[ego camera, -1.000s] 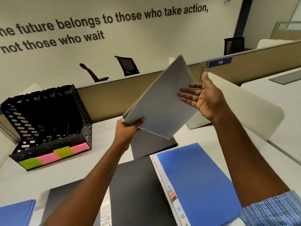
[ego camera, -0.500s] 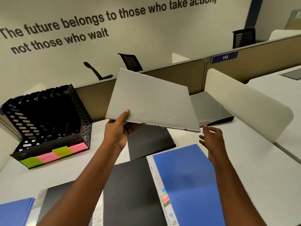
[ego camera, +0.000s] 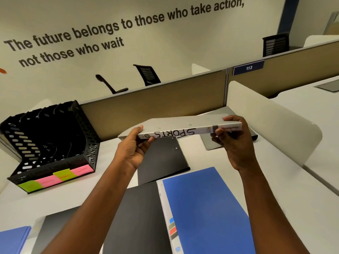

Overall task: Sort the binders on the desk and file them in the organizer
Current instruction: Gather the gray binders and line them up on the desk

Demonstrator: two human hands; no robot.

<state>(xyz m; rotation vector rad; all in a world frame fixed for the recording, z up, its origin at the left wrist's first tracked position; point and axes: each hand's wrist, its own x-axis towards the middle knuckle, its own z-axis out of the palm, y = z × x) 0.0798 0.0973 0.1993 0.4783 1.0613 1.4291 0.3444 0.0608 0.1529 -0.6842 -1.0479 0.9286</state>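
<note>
A grey binder (ego camera: 180, 122) is held level above the desk, its white spine with the handwritten word SPORTS turned toward me. My left hand (ego camera: 133, 149) grips its left end and my right hand (ego camera: 233, 142) grips its right end. The black mesh organizer (ego camera: 53, 143) stands at the left, its slots dark, with pink and green sticky labels along its front. On the desk lie a blue binder (ego camera: 203, 208), a black binder (ego camera: 139, 222), another black binder (ego camera: 163, 158), and a grey binder (ego camera: 211, 143) behind my right hand.
A blue binder (ego camera: 12, 239) and a dark one (ego camera: 51, 228) lie at the bottom left. A tan partition (ego camera: 156, 101) backs the desk and a white rounded divider (ego camera: 271, 125) bounds it on the right. Office chairs stand beyond the partition.
The grey binder was tilted down from an upright angle to level, spine now facing me. My right hand rose from below it and took hold of its right end.
</note>
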